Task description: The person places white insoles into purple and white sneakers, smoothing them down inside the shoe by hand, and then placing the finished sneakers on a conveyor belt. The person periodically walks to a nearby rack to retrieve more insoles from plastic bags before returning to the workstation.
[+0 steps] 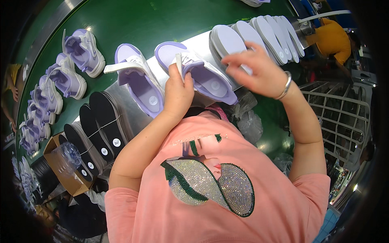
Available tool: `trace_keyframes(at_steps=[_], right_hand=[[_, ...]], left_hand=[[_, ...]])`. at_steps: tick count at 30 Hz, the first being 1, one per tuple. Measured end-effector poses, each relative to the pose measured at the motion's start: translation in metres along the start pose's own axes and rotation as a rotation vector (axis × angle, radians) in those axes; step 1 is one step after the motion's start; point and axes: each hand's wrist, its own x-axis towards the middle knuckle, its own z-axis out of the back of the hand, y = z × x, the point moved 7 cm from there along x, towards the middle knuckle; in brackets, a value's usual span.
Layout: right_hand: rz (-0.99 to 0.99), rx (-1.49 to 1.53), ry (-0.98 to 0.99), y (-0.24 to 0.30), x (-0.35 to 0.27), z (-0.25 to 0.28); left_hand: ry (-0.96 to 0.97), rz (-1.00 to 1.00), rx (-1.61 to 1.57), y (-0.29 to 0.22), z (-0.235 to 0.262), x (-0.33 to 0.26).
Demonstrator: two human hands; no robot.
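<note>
My left hand (178, 93) is closed on a lilac and white sneaker (214, 83), its fingers and thumb at the white strap and tongue by the opening. A pale insole with a round mark shows inside that shoe. Just left of it rests a second sneaker of the same kind (142, 81), its strap folded out to the side. My right hand (257, 71), slightly blurred, is raised over the near end of the white insoles (229, 38). Its fingers are apart, and I see nothing between them.
More sneakers (67, 77) line the green surface (162, 16) at the left. Bundles of black insoles (105, 117) lie near my left arm, beside a cardboard box (60, 162) with clear plastic in it. A grey wire rack (336, 113) stands right; a person in yellow (334, 38) is beyond.
</note>
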Motion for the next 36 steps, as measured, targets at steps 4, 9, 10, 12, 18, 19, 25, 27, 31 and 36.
trace_keyframes(at_steps=[4, 9, 10, 12, 18, 19, 25, 27, 31, 36], right_hand=[[-0.049, -0.284, 0.500, -0.005, -0.015, -0.075], [-0.174, -0.350, 0.774, -0.050, -0.010, -0.135], [-0.162, -0.332, 0.777, -0.049, -0.009, -0.135], [-0.136, -0.300, 0.783, -0.044, -0.010, -0.136], [-0.192, -0.261, 0.754, -0.048, -0.013, -0.143], [-0.169, -0.252, 0.743, -0.047, -0.014, -0.140], [-0.132, -0.232, 0.647, -0.044, -0.014, -0.140], [-0.139, -0.208, 0.627, -0.038, -0.013, -0.144], [-0.151, -0.167, 0.614, -0.014, 0.005, -0.154], [-0.107, -0.192, 0.598, 0.002, 0.038, -0.159]], left_hand=[[0.074, 0.069, -0.010, 0.000, -0.006, 0.007], [0.104, 0.188, -0.140, 0.003, -0.022, 0.024], [0.099, 0.217, -0.161, 0.007, -0.024, 0.027], [0.084, 0.274, -0.206, 0.017, -0.026, 0.033], [0.127, 0.251, -0.009, 0.020, -0.029, 0.036], [0.145, 0.220, -0.020, 0.007, -0.025, 0.033], [0.149, -0.146, 0.418, -0.032, 0.040, -0.012], [0.380, 0.096, 0.631, -0.013, 0.056, -0.033], [0.591, 0.021, 0.784, 0.018, 0.044, -0.057], [0.825, 0.095, 0.772, 0.039, 0.029, -0.036]])
